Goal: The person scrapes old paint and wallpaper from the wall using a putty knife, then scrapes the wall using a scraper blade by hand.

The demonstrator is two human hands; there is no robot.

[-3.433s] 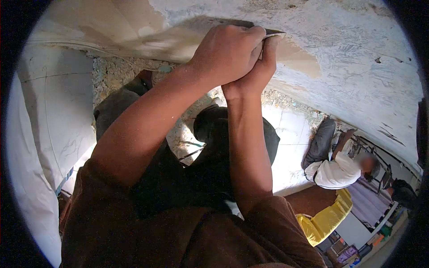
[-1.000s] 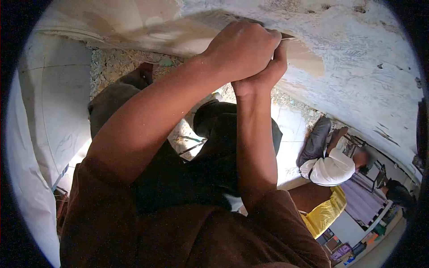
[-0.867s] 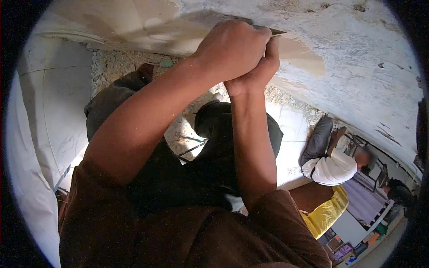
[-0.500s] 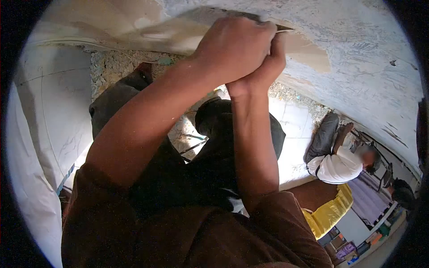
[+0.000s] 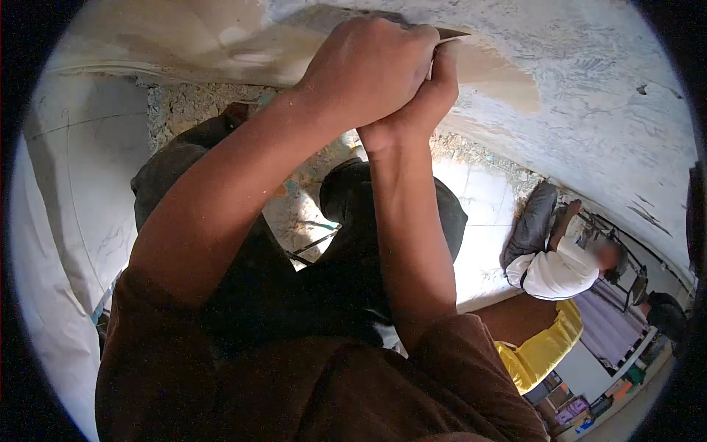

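High in the view my left hand [image 5: 372, 66] is closed in a fist against the wall [image 5: 574, 66]. My right hand [image 5: 416, 110] is closed right beside and under it, the two touching. Between their fingers they grip a thin flat scraper blade [image 5: 454, 34]; only a dark corner with a pale edge shows, and the rest is hidden by the hands. The blade lies close to the wall surface. Around it spreads a smooth beige patch of plaster [image 5: 501, 77], while the wall to the right is whitish and streaked.
Rubble and broken plaster [image 5: 180, 103] line the wall's foot. White floor tiles [image 5: 482, 195] lie beyond my knees. On the right a person in a white shirt [image 5: 556, 272] sits by the wall, near a yellow cloth [image 5: 545, 353]. A white sheet [image 5: 55, 317] hangs at left.
Both hands have slid a little to the left and slightly up along the wall, with the blade still between them. My knees have shifted slightly left too.
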